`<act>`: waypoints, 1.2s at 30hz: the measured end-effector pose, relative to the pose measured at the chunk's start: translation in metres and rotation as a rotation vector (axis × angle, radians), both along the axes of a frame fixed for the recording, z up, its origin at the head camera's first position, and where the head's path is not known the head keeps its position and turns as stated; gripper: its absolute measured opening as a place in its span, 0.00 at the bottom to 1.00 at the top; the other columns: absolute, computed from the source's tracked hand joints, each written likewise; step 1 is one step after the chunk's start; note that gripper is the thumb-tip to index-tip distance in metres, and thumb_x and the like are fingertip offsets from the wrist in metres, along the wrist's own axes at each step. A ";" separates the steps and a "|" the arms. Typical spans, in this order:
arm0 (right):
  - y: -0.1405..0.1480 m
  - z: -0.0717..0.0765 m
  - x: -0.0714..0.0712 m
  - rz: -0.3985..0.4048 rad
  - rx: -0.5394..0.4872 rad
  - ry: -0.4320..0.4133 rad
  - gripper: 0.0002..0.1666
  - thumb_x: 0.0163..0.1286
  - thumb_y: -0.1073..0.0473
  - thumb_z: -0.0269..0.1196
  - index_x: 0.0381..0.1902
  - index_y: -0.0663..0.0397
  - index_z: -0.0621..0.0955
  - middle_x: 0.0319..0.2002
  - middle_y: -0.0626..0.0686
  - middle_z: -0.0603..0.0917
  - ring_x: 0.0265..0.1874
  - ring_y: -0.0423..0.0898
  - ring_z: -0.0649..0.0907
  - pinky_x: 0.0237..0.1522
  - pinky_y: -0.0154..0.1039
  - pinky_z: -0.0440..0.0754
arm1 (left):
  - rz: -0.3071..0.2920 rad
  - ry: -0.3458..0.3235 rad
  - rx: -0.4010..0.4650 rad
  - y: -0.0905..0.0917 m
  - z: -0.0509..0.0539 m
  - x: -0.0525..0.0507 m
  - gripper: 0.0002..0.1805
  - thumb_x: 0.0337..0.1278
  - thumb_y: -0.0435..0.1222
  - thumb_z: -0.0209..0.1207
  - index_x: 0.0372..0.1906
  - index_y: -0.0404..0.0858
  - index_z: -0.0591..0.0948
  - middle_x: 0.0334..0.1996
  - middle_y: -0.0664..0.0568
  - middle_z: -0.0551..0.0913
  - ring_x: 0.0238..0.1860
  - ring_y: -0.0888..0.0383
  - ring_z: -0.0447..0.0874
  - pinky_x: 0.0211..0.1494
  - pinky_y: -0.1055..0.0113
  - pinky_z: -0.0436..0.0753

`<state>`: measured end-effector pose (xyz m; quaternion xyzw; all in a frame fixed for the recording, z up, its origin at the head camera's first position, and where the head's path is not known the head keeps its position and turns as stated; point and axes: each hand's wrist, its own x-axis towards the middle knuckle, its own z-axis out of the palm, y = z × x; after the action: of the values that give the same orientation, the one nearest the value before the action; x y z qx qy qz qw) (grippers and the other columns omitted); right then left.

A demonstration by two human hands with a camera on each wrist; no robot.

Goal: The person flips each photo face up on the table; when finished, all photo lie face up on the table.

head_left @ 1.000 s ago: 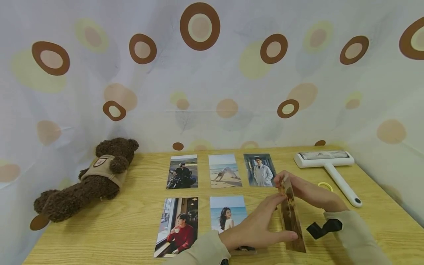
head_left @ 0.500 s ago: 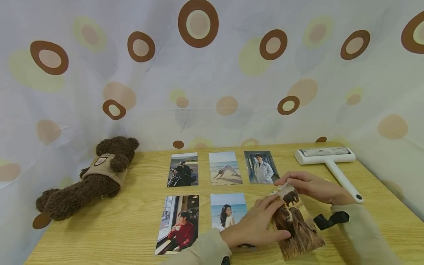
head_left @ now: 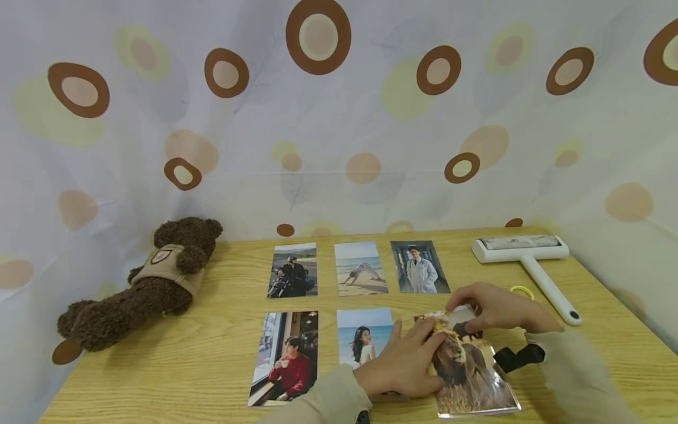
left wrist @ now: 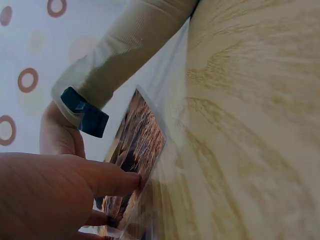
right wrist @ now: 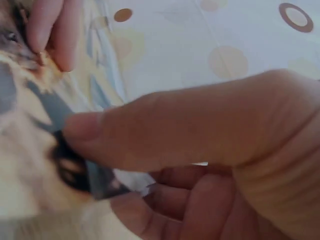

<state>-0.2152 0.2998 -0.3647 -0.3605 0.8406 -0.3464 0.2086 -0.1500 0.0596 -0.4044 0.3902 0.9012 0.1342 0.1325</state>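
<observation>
A glossy lion photo [head_left: 471, 377] lies at the front right of the table, at a slight slant. My right hand [head_left: 500, 309] pinches its top end, thumb on the picture and fingers curled at the far edge; the right wrist view shows the thumb [right wrist: 150, 127] close up. My left hand [head_left: 405, 362] rests on the photo's left side with fingers extended. In the left wrist view its thumb [left wrist: 117, 180] touches the lion photo [left wrist: 140, 135] near an edge. Part of the photo of a woman by the sea [head_left: 362, 341] is hidden under the left hand.
Photos of a motorcyclist [head_left: 293, 271], a beach stretch [head_left: 362, 269] and a doctor [head_left: 420, 268] form the back row. A photo of a red-sweatered coffee drinker [head_left: 286, 359] lies in front. Left is a brown teddy bear [head_left: 153, 288]; right, a white lint roller [head_left: 535, 265] and yellow ring [head_left: 522, 291].
Seen edge-on a second ago, the lion photo has turned face up and come down toward the table. My right hand has shifted its hold, its thumb now on the picture.
</observation>
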 end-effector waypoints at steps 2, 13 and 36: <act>-0.003 -0.002 0.000 -0.040 0.042 0.058 0.17 0.60 0.66 0.67 0.47 0.63 0.79 0.39 0.54 0.82 0.28 0.34 0.75 0.27 0.34 0.78 | 0.006 -0.005 0.003 -0.001 0.000 0.000 0.36 0.64 0.54 0.55 0.74 0.53 0.57 0.77 0.54 0.47 0.76 0.54 0.47 0.74 0.45 0.53; -0.011 -0.016 -0.003 -0.212 0.119 0.318 0.15 0.56 0.69 0.69 0.42 0.61 0.80 0.38 0.54 0.81 0.27 0.36 0.74 0.28 0.34 0.75 | 0.052 0.084 -0.024 -0.002 -0.001 -0.001 0.33 0.61 0.60 0.53 0.68 0.52 0.67 0.72 0.56 0.58 0.72 0.58 0.57 0.68 0.56 0.63; -0.016 -0.022 0.000 -0.218 0.215 0.402 0.12 0.58 0.62 0.70 0.38 0.56 0.80 0.36 0.52 0.75 0.34 0.46 0.74 0.35 0.38 0.75 | 0.012 0.054 -0.090 -0.005 0.003 -0.001 0.30 0.71 0.53 0.45 0.74 0.54 0.57 0.73 0.58 0.54 0.74 0.59 0.51 0.71 0.54 0.61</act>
<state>-0.2153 0.2836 -0.3872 -0.3053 0.9310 -0.1969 0.0356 -0.1514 0.0545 -0.4017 0.3820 0.9119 0.0840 0.1247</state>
